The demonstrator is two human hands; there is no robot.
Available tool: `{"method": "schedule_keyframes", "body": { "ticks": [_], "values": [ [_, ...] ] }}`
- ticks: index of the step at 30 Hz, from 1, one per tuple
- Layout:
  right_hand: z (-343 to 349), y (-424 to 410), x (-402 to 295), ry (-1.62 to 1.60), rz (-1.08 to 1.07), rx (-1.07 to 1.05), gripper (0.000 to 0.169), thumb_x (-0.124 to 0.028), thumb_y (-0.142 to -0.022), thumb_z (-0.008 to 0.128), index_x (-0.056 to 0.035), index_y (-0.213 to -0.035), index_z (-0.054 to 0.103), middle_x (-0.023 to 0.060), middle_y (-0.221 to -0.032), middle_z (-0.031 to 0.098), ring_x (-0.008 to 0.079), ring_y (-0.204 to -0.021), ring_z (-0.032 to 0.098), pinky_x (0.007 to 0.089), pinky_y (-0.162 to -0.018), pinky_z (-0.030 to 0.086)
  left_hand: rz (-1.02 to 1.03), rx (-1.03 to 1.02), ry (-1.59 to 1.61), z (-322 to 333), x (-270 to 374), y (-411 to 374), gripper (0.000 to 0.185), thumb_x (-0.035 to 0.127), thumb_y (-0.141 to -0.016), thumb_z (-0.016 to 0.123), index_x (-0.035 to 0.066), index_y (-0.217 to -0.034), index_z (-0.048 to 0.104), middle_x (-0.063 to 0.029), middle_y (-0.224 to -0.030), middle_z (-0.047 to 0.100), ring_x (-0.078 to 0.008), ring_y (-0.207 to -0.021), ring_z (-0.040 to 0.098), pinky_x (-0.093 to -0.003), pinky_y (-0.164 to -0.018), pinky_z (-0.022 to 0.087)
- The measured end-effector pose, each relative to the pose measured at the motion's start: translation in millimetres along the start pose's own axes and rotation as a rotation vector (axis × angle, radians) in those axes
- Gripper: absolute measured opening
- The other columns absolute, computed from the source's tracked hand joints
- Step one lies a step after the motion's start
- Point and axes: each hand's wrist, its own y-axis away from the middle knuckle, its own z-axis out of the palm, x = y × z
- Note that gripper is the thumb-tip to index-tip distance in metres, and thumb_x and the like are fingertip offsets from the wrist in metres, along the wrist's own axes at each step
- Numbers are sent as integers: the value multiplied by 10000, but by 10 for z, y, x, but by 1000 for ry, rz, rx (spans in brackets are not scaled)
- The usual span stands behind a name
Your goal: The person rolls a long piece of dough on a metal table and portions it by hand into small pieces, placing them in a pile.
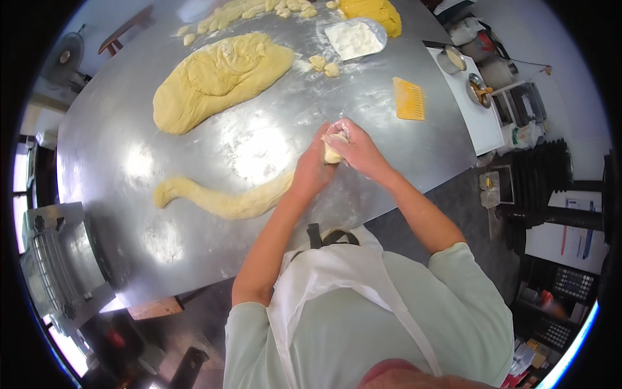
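Observation:
Over the steel tabletop, my left hand (312, 163) wraps around one end of a dough rope. The rope (233, 204) lies in a curve to the left, and its near part passes behind my left forearm. A pale dough end (333, 154) shows between my hands. My right hand (357, 148), floury at the fingers, pinches that end from above and from the right. Whether the piece is still joined to the rope is hidden by my left hand. Beyond them sits a large slab of yellow dough (218, 80).
A yellow toothed dough scraper (409, 99) lies to the right on the steel table (121, 112). Farther back are a scoop of flour (357, 40), small dough pieces (324, 66), more cut pieces (243, 10) and a deep-yellow mass (374, 14). A roller machine (60, 262) stands left.

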Motion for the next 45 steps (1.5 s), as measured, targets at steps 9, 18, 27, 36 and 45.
{"method": "schedule_keyframes", "body": {
  "ticks": [9,18,27,36,45],
  "values": [
    [132,-79,176,387,-465,192,297,-293,-938,736,-62,-1112,666,134,-957,704,310,-831,696,355,-743,552,-141,-168,329,-205,51,-62,409,72,-828,756,11,-1213,629,-94,-1067,700,-169,-1014,652,-362,-872,533],
    [-24,-693,235,395,-472,172,230,-309,-925,701,-89,-912,635,99,-892,700,368,-774,663,424,-694,541,-114,-68,139,-67,-57,-395,342,33,-867,657,23,-1209,643,-174,-1119,689,-308,-1012,672,-402,-896,527],
    [-517,-1990,302,490,-523,456,338,-366,-985,664,-52,-1106,631,162,-1086,702,403,-947,680,470,-804,542,-428,190,158,54,201,-489,451,145,-967,677,48,-1381,524,-111,-930,688,-208,-824,662,-349,-769,537],
    [-517,-1440,309,213,-462,254,255,-203,-973,689,-54,-1177,651,135,-1084,693,263,-988,662,360,-900,515,-515,491,1139,-31,-212,-356,479,218,-1042,607,-2,-1455,506,-109,-1165,621,-149,-1011,607,-276,-856,523],
    [-122,-324,223,-111,175,-187,216,-141,-960,638,-50,-1154,607,100,-1065,660,176,-992,630,342,-901,516,-86,81,236,-5,-79,-30,850,274,-908,767,32,-1598,333,-156,-1595,412,-249,-1372,509,-356,-1077,453]
  ]
}}
